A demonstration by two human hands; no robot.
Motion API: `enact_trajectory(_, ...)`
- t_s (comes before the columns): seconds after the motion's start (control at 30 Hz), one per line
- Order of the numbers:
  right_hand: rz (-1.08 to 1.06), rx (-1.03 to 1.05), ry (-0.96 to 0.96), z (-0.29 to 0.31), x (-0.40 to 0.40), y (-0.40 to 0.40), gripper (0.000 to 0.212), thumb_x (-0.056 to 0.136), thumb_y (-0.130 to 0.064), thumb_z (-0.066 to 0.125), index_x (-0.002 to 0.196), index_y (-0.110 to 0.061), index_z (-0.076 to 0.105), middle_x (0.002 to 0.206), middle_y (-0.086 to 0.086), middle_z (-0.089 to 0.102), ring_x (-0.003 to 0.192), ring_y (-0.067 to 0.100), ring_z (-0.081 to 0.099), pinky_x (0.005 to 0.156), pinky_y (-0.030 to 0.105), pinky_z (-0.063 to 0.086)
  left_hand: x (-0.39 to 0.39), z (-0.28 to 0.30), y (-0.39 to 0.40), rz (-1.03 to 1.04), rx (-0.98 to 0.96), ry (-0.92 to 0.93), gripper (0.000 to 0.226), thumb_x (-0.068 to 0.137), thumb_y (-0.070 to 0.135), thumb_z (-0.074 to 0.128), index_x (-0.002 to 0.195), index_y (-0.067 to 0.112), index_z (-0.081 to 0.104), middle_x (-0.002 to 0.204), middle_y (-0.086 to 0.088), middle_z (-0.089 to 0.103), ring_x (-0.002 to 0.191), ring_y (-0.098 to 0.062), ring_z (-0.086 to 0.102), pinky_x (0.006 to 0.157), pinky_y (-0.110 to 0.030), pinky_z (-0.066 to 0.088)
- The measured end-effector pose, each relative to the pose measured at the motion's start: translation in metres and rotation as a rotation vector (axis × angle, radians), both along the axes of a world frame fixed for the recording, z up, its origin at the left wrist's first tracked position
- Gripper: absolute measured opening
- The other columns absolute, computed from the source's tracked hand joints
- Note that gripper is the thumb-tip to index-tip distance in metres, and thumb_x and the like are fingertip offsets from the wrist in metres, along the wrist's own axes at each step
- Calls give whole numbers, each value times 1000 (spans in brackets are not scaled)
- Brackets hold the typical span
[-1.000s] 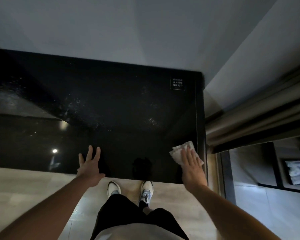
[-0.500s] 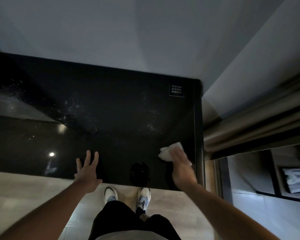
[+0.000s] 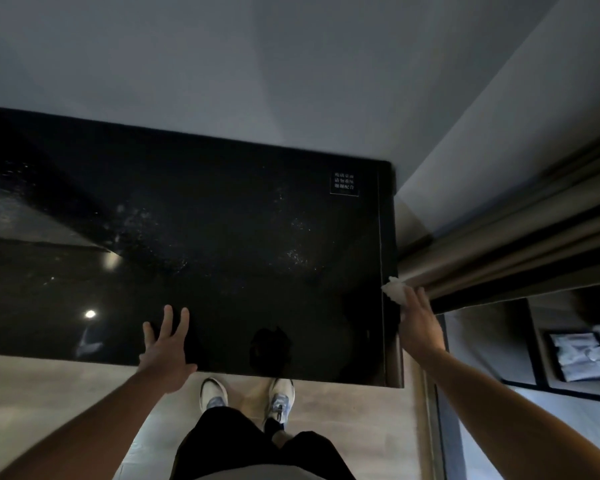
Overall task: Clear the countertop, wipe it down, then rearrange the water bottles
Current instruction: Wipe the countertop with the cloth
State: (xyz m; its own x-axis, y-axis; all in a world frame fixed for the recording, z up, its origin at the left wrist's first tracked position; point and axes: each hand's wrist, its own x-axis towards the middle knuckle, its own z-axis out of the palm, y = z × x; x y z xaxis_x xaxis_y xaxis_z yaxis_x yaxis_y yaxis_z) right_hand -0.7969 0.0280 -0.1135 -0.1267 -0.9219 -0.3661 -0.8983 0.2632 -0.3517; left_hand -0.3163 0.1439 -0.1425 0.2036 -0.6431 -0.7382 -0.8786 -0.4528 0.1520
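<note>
Head view: right hand, fingers straight and together, presses the cloth on the countertop right edge; left hand braces, fingers spread; sweep overlapping strokes across remaining specks

A plain grey wall fills the top of the view, dimly lit. A second wall angles in at the right, meeting a brown curtain in folds. The floor below is pale wood-look planks. At far right a dark shelf holds a tray of white packets
</note>
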Motion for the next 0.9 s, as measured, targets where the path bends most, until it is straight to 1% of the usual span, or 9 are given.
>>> enact_trajectory(0.07,-40,-50,-17,1,5,-7,68,91,2,52,146,-32,34,150,3,36,123,38,56,82,46,54,-1,1,-1,13,6,2,126,85,34,80,156,39,-24,164,4,-35,151,-47,-20,118,-67,26)
enact_trajectory(0.17,29,5,-25,-9,37,-2,69,93,-3,50,150,-34,26,163,3,18,142,42,41,104,61,50,-1,2,0,27,-5,2,127,84,35,80,156,39,-24,164,5,-35,151,-47,-20,117,-67,29)
enact_trajectory(0.23,45,93,74,-23,67,7,76,94,-7,50,156,-36,16,169,5,-1,155,45,10,119,71,25,-1,0,0,20,-16,-10,127,85,36,80,157,38,-24,164,5,-34,151,-48,-19,118,-65,30)
enact_trajectory(0.27,10,121,96,-27,82,9,81,94,-8,49,159,-35,8,170,6,-11,156,46,-6,120,73,11,-1,0,1,18,-24,-17,126,85,37,80,157,37,-23,164,5,-34,151,-48,-18,119,-64,29)
enact_trajectory(0.33,-64,155,77,-32,107,12,83,96,-12,47,163,-31,0,170,8,-20,154,44,-18,119,71,-4,-1,0,2,7,-38,-35,125,85,38,79,158,36,-22,165,5,-34,152,-48,-16,119,-62,30)
enact_trajectory(0.57,-67,172,-29,-39,205,30,68,108,-29,32,165,-27,-4,168,12,-27,153,44,-24,121,66,-10,1,15,-2,-71,-7,-29,123,87,36,78,158,36,-22,163,4,-36,153,-46,-17,117,-53,38)
enact_trajectory(0.67,-60,213,-75,-39,272,35,72,107,-33,35,164,-27,-9,166,14,-33,151,45,-29,120,67,-12,20,24,-6,-200,35,18,111,90,32,73,161,37,-11,166,6,-31,154,-48,-10,119,-50,36)
enact_trajectory(0.77,22,253,-100,-36,344,33,78,105,-32,40,164,-28,-11,164,13,-37,151,46,-29,122,67,-10,44,37,-11,-291,50,100,92,94,32,66,163,35,5,170,7,-17,156,-41,-1,125,-46,26)
enact_trajectory(0.9,173,225,-118,-32,421,34,78,105,-33,43,164,-28,-7,165,10,-35,154,40,-26,126,59,-8,94,38,-1,-171,-66,147,83,92,34,66,162,32,22,172,6,-3,157,-27,14,125,-38,26)
